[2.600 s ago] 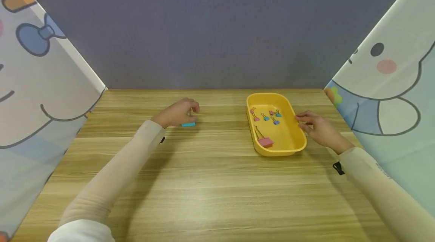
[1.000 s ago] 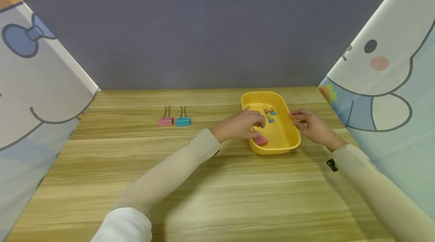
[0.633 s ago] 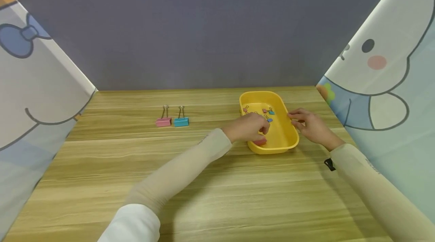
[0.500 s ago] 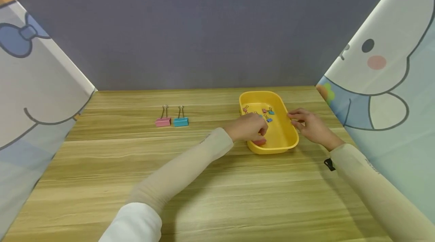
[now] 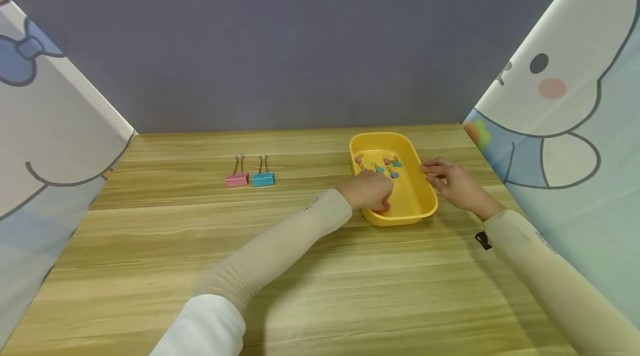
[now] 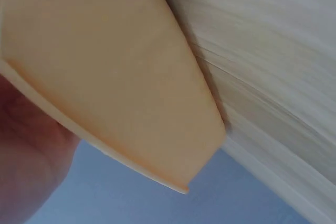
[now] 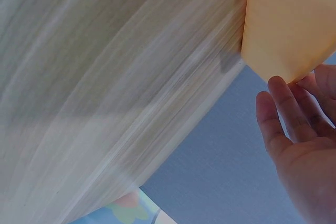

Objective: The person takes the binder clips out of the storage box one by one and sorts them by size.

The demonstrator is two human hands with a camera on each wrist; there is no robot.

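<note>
My left hand (image 5: 371, 189) reaches down into the yellow tray (image 5: 406, 220), its fingers curled on a large pink binder clip (image 5: 384, 209) in the near left corner. Most of that clip is hidden beneath the hand. In the left wrist view the tray's outer wall (image 6: 115, 77) blocks sight of the fingers. At the tray's right side my right hand (image 5: 457, 185) pinches the rim between thumb and fingers. The right wrist view shows those fingertips (image 7: 277, 83) at the rim. Large pink (image 5: 237, 180) and blue (image 5: 263, 179) binder clips stand side by side on the table.
Several small binder clips lie in the tray, among them a pink one (image 5: 359, 159), a light blue one (image 5: 378, 169) and a blue one (image 5: 393, 174). A grey panel (image 5: 300, 45) rises behind the wooden table (image 5: 320, 289), with printed cloths at both sides.
My left hand has left the blue binder clip on the table, moved right into the tray and come down on the large pink clip. My right hand stays at the rim.
</note>
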